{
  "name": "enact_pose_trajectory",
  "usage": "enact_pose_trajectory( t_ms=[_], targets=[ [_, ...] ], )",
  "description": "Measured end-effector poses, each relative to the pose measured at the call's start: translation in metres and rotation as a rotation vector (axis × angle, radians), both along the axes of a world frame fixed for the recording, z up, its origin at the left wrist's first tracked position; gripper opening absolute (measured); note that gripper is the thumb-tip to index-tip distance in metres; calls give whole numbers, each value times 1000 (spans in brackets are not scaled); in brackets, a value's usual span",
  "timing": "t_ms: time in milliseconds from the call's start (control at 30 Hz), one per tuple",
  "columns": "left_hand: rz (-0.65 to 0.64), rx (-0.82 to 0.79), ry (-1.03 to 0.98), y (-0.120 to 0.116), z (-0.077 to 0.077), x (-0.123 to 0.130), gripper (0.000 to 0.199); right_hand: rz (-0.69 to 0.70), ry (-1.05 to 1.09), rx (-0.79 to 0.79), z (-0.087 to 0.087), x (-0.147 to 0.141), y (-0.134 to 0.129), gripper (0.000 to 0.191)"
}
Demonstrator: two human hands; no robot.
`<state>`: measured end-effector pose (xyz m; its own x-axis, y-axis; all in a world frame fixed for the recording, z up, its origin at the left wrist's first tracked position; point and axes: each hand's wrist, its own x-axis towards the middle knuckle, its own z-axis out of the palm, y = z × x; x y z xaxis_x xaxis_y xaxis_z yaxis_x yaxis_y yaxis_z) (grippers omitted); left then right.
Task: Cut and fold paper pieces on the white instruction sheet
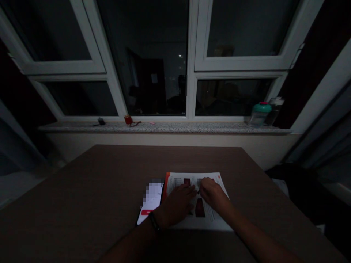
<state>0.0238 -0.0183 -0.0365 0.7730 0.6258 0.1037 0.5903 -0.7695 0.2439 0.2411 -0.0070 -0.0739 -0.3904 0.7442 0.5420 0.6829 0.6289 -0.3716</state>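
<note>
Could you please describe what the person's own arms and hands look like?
Both the left hand and the right hand are ungloved, and no sleeves show on the forearms. A narrow, dark wristband circles the left wrist; any markings are too dim to read. The right wrist shows nothing worn.

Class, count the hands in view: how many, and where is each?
2: the left hand lies on the printed page; the right hand is beside it, also over the page. The dark window may hide reflected ones.

Possibly a pen (198, 192), mostly hidden
</note>
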Motion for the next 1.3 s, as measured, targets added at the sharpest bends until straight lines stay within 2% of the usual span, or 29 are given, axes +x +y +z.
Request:
enact_pose_trajectory(
  t_ms=[67, 133, 267, 333, 400, 567, 767, 833, 933, 1000, 1067, 1233, 1300],
  targets=[
    [3, 4, -8, 0, -1, 0, 56, -55, 20, -1, 1, 1, 0, 20],
    [6, -4, -4, 0, -2, -1, 57, -34, 33, -17, 2, 1, -2, 19],
    [12, -17, 5, 0, -2, -1, 58, 164, 19, -65, 1, 1, -8, 19],
    [8, -13, -2, 0, -2, -1, 59, 218, 27, -72, 1, 1, -8, 19],
    [11, -16, 1, -1, 0, 0, 59, 189, 42, -69, 1, 1, -7, 20],
    [44, -39, 17, -2, 3, 0, 59, 2, 83, -93, 1, 1, -3, 19],
    [31, -18, 8, -3, 1, -1, 52, -27, 101, -205, -1, 3, -1, 17],
    [28, -23, 13, -3, 3, -1, 51, -17, 115, -257, -1, 3, -1, 16],
    [15, -35, 21, -3, 4, 0, 53, 83, 128, -339, -1, 2, -4, 15],
    [5, -38, 16, -2, 3, -1, 54, 149, 123, -363, 0, 2, -7, 15],
    [-3, -31, 9, -1, 2, -1, 55, 152, 120, -363, 0, 1, -8, 15],
    [20, 12, 15, -1, 0, -3, 56, -47, 152, -312, -2, 1, -2, 12],
    [31, 18, 27, -2, 0, -3, 58, -75, 166, -291, -2, 1, 1, 13]
  ],
)
